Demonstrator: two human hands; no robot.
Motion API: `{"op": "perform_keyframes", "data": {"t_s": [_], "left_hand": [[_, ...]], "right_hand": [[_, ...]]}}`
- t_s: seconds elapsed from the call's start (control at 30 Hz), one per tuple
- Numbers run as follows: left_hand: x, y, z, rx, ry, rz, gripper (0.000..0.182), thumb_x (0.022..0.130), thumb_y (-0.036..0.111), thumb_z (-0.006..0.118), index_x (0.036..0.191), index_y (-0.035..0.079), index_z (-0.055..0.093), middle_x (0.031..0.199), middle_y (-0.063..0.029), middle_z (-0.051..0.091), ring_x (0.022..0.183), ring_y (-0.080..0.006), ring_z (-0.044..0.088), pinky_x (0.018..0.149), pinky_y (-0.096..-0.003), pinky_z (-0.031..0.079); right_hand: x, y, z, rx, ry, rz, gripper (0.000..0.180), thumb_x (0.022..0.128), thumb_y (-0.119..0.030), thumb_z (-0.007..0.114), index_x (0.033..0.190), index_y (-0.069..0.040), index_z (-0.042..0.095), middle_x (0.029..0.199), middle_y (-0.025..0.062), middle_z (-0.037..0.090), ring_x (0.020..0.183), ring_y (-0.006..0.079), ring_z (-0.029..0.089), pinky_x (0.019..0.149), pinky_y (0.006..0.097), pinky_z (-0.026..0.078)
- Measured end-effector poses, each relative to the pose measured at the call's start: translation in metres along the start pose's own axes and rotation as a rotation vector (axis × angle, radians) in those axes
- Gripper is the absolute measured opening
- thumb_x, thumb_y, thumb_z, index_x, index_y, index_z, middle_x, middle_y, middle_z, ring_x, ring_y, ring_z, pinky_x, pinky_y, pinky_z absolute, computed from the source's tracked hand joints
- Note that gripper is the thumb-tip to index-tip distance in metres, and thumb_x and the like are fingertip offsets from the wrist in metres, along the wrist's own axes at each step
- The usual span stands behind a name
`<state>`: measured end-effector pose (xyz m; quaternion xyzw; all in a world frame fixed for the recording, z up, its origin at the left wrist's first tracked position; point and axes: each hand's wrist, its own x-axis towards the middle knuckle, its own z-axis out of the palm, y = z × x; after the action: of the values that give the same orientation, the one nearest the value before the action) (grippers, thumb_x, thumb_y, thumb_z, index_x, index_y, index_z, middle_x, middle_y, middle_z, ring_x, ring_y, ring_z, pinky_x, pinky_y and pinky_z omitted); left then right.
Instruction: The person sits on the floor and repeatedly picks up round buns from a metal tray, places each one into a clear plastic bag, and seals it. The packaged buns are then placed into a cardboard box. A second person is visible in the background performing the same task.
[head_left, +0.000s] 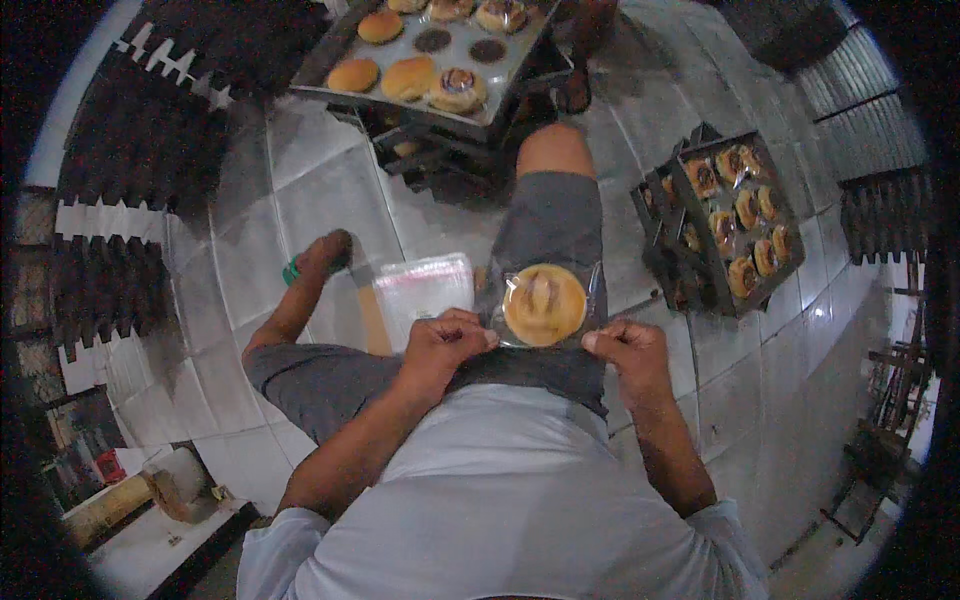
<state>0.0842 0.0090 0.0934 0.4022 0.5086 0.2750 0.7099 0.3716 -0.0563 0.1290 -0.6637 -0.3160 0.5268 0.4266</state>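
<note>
A round golden bun with a darker marked top sits inside a clear plastic bag above my thigh. My left hand pinches the bag's near left corner between thumb and fingers. At the near right corner, my right hand grips the same bag in a pinch. The bag's near edge stretches between the two hands. Just beyond my left hand lies a stack of clear plastic bags with a pinkish strip near its far edge.
Ahead, a metal tray of buns, some topped, rests on stacked trays. To the right, more stacked trays hold bagged buns on the tiled floor. Dark stacked trays line the left. A roller-like machine part is at lower left.
</note>
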Motion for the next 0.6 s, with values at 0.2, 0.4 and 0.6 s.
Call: {"op": "perform_keyframes", "data": {"t_s": [0.2,0.4,0.6], "left_hand": [[0.010,-0.016,0.010,0.554,-0.040,0.236,0.021,0.082,0.018,0.081,0.092,0.000,0.079,0.097,-0.0175,0.070,0.092,-0.0309,0.069,0.083,-0.0393,0.052],[0.025,-0.008,0.013,0.671,0.008,0.383,0.021,0.084,0.019,0.079,0.093,0.001,0.074,0.100,-0.0198,0.070,0.089,-0.0356,0.071,0.080,-0.0432,0.055],[0.021,-0.019,-0.018,0.237,0.272,0.369,0.016,0.090,0.008,0.073,0.105,0.003,0.071,0.105,-0.0162,0.072,0.095,-0.0320,0.072,0.083,-0.0407,0.057]], "right_hand": [[0.012,0.067,-0.008,-0.129,0.157,-0.060,0.016,0.090,-0.011,0.079,0.099,0.001,0.075,0.089,0.0059,0.075,0.081,0.0119,0.068,0.079,0.0310,0.055],[0.009,0.002,0.015,-0.153,0.006,-0.307,0.046,0.091,-0.029,0.084,0.123,0.000,0.070,0.107,0.0134,0.078,0.091,0.0196,0.074,0.086,0.0345,0.058],[0.089,-0.073,0.093,-0.666,-0.619,-0.260,0.054,0.083,-0.038,0.086,0.126,-0.010,0.071,0.111,0.0176,0.076,0.101,0.0313,0.075,0.091,0.0414,0.058]]}}
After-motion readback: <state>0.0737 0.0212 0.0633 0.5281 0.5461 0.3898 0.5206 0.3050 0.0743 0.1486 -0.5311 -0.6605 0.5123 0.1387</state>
